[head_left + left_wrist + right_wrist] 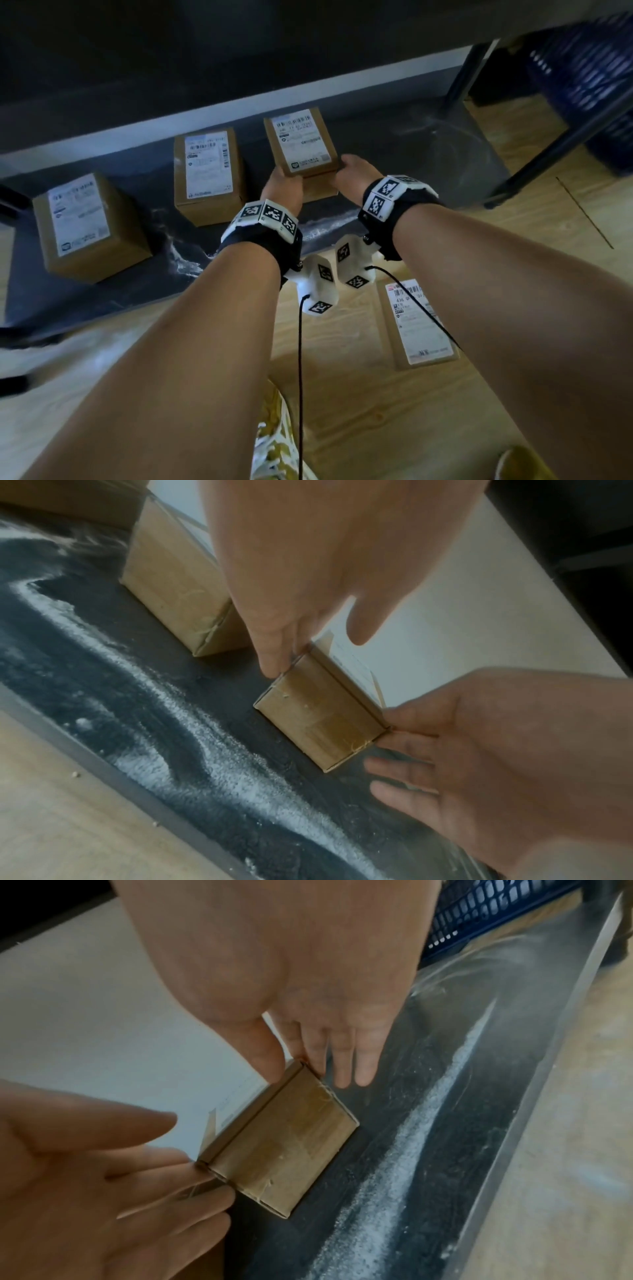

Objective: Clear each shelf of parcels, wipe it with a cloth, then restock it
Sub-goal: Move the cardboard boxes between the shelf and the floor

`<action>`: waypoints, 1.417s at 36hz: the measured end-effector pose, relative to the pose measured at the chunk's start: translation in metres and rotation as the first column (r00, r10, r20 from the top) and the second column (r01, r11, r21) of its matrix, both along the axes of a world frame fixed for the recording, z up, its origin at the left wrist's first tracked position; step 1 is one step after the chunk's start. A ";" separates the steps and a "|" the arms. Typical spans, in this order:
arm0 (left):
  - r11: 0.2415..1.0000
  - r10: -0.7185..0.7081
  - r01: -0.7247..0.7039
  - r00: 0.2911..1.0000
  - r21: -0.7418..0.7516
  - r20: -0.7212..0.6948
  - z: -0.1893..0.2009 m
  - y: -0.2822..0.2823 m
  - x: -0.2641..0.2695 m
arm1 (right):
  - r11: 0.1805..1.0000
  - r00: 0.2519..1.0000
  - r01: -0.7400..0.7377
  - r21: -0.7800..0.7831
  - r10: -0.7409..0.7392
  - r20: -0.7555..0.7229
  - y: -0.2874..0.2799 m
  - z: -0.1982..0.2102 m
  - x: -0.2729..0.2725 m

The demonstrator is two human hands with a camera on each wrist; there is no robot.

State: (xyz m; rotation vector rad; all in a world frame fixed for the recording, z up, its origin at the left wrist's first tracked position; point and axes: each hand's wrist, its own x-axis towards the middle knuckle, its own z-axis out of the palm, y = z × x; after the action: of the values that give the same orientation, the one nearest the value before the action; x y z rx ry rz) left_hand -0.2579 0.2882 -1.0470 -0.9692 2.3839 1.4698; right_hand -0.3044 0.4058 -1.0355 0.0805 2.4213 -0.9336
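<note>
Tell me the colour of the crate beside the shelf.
Dark blue crate, seen best in the right wrist view.

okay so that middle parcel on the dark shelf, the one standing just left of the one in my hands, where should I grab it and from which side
Probably by its two long cardboard side faces, one hand each, coming from the shelf's open front. The middle parcel stands apart from the held parcel and the left parcel, so both flanks look reachable, and its label faces up.
</note>
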 end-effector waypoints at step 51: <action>0.998 -0.033 0.026 0.988 0.050 0.154 -0.023 0.050 0.256 | 0.988 0.968 -0.101 0.113 0.071 0.239 0.076 -0.007 0.228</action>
State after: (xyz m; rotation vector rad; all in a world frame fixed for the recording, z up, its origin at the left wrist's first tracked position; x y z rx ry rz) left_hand -0.0020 0.3380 -1.0698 -0.9936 2.2348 1.3808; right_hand -0.0768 0.4815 -1.0423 0.1226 2.2416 -0.6921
